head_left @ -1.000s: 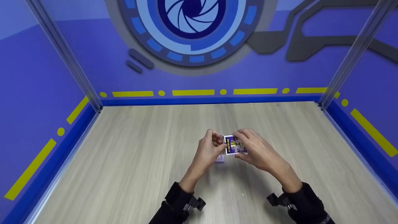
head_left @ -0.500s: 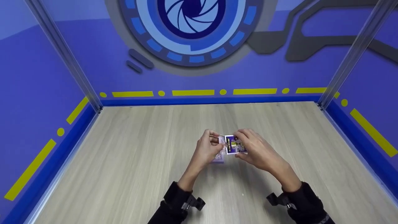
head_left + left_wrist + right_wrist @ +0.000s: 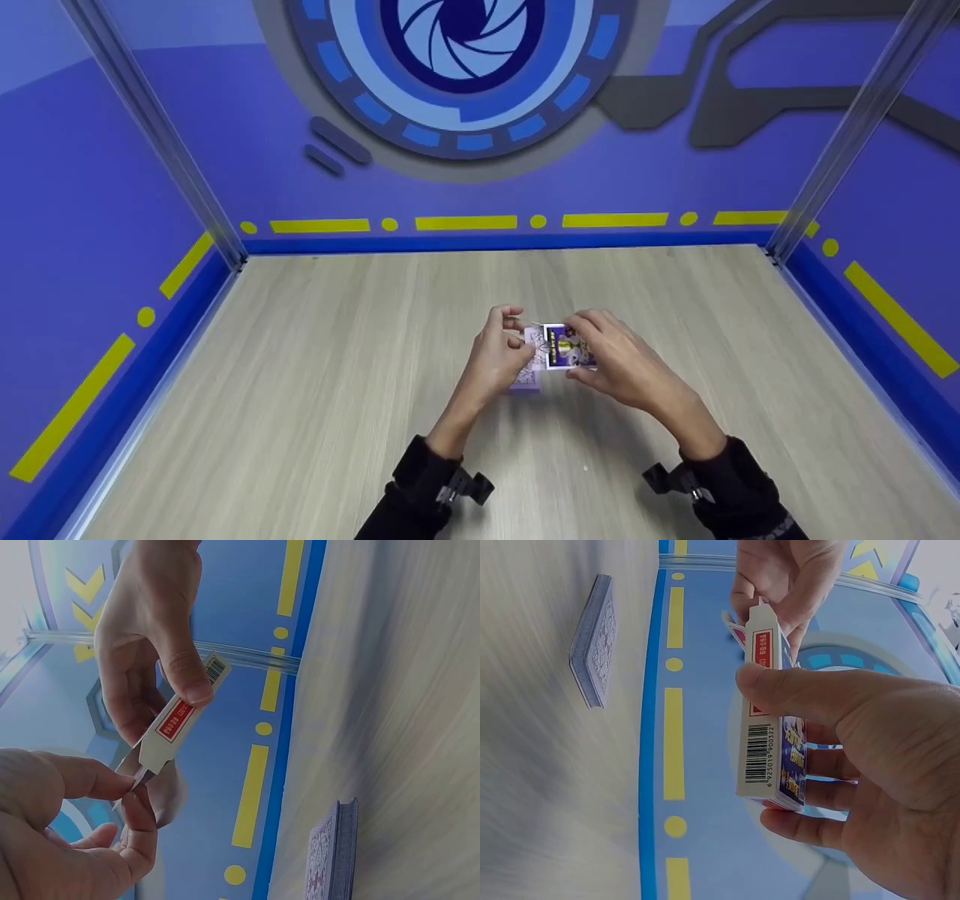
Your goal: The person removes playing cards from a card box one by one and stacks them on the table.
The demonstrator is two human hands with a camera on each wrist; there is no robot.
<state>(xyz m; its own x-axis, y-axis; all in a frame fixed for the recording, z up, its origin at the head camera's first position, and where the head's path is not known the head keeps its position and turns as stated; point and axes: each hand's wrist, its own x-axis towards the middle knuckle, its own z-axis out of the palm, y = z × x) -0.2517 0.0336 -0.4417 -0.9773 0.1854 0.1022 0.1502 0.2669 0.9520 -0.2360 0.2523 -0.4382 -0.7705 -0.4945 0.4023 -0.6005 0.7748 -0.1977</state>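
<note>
Cardboard box (image 3: 761, 754), slim, white-edged, in hands (image 3: 495, 360) (image 3: 628, 367) above finely patterned deck (image 3: 596, 649).

The left hand (image 3: 495, 361) and right hand (image 3: 630, 365) are bare. Black sleeves (image 3: 403, 517) meet thick black wristbands (image 3: 422, 466), each carrying a small, blocky black knob (image 3: 478, 488) on a silvery metal fitting (image 3: 448, 495). A pale grey patterned strip (image 3: 781, 529) crosses the right sleeve (image 3: 739, 517).

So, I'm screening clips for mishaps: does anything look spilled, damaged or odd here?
Only a tiny pale speck on the near half of the light wood-grain table stands out against the grain; I can't tell what it is. The purple patterned rectangular deck looks neatly stacked, and the white printed cardboard box shows no clear damage.
</note>
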